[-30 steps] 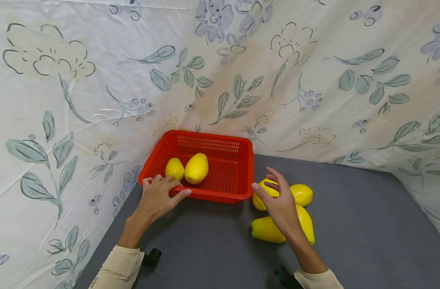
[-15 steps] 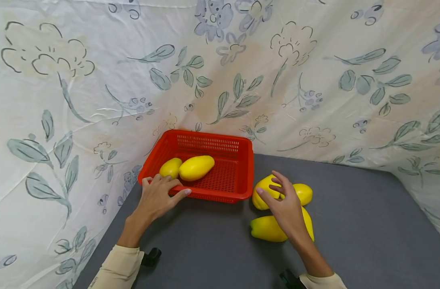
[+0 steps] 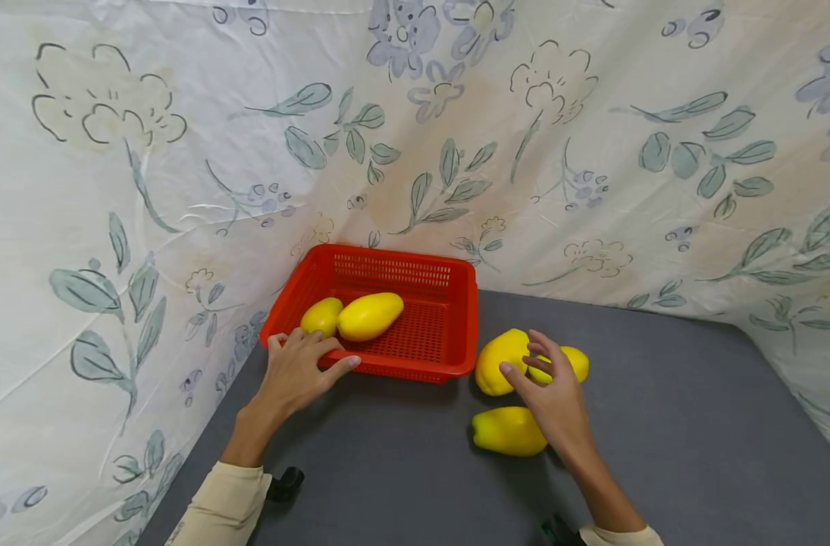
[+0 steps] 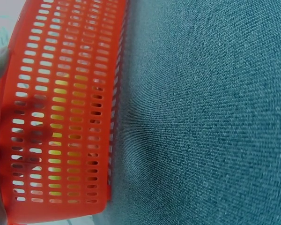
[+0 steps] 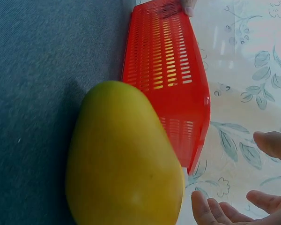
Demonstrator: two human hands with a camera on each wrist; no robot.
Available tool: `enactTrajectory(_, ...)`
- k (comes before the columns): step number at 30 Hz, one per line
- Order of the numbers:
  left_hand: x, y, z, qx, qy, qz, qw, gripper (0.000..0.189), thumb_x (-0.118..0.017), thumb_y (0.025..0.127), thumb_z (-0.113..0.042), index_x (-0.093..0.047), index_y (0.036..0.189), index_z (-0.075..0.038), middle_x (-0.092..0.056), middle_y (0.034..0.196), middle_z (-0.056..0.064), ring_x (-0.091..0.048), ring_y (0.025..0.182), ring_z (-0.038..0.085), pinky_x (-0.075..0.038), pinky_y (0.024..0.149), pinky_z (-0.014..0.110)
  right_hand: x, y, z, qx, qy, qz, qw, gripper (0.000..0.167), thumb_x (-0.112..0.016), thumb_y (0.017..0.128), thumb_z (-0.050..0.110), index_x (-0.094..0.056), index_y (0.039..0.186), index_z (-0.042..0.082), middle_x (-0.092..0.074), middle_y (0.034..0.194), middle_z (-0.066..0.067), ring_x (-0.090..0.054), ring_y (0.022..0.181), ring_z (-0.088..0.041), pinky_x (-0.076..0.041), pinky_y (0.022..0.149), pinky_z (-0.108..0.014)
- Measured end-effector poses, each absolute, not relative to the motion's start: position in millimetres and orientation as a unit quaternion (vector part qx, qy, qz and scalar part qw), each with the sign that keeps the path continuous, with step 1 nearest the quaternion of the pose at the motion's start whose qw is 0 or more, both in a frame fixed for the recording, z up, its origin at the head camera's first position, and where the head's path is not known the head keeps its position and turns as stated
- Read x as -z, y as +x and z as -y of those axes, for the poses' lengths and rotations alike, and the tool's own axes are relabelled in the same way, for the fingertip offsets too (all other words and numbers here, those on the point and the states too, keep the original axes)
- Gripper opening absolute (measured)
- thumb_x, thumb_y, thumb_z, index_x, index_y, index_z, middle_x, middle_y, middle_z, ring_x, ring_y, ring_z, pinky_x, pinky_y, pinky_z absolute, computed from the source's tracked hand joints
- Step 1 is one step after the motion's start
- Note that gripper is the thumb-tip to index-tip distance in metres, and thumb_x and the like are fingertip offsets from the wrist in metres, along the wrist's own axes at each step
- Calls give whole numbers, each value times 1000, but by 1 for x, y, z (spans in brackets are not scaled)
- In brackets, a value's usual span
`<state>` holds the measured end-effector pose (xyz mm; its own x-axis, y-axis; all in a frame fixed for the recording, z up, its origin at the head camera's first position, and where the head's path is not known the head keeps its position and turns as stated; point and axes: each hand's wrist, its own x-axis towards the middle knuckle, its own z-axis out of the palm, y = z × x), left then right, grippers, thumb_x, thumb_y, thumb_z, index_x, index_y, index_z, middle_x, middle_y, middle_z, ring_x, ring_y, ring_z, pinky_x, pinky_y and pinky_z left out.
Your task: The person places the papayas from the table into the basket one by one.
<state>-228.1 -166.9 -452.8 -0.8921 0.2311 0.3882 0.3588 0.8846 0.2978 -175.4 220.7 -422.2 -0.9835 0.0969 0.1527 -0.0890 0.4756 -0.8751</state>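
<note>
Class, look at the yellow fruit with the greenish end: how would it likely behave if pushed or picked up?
The greenish-ended fruit would probably roll if pushed, its body being rounded and tapered. Its smooth, slightly shiny skin may make it somewhat slippery. It shows no visible dents, so it should probably hold its shape when gripped.

The head camera looks forward and down from above and behind the left hand (image 3: 302, 371) and right hand (image 3: 556, 394), framing both. The left wrist camera, turned sideways, faces the red basket (image 3: 387, 367) close up, below the left hand. The right wrist camera, also sideways, looks past a very near yellow fruit (image 5: 124, 159) beside the right hand toward the same basket wall, shared by both wrist views.
</note>
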Motion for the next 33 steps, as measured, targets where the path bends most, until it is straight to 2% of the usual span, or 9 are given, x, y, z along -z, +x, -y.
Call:
enactTrajectory(6, 451, -228, 167, 184, -150, 957, 166, 51, -66, 95, -61, -79, 117, -17, -71, 110, 8, -55, 104, 32, -28, 89, 57, 424, -175, -230, -508, -9, 856, 94, 80, -75, 98, 49, -37, 164, 23, -46, 159, -13, -52, 142, -36, -49, 108, -60)
enactTrajectory(24, 451, -227, 166, 183, -147, 959, 159, 53, -66, 95, -61, -78, 119, -16, -71, 114, 9, -55, 105, 33, -28, 90, 59, 430, -166, -254, -479, -35, 869, 117, 83, -77, 98, 39, -35, 165, 14, -44, 159, -20, -51, 141, -41, -45, 110, -60)
enactTrajectory(33, 452, -229, 166, 183, -147, 958, 163, 50, -66, 95, -61, -78, 117, -18, -70, 107, 7, -54, 102, 31, -28, 89, 58, 431, -162, -269, -449, -39, 883, 128, 83, -75, 100, 39, -32, 166, 13, -43, 159, -24, -51, 139, -43, -47, 107, -59)
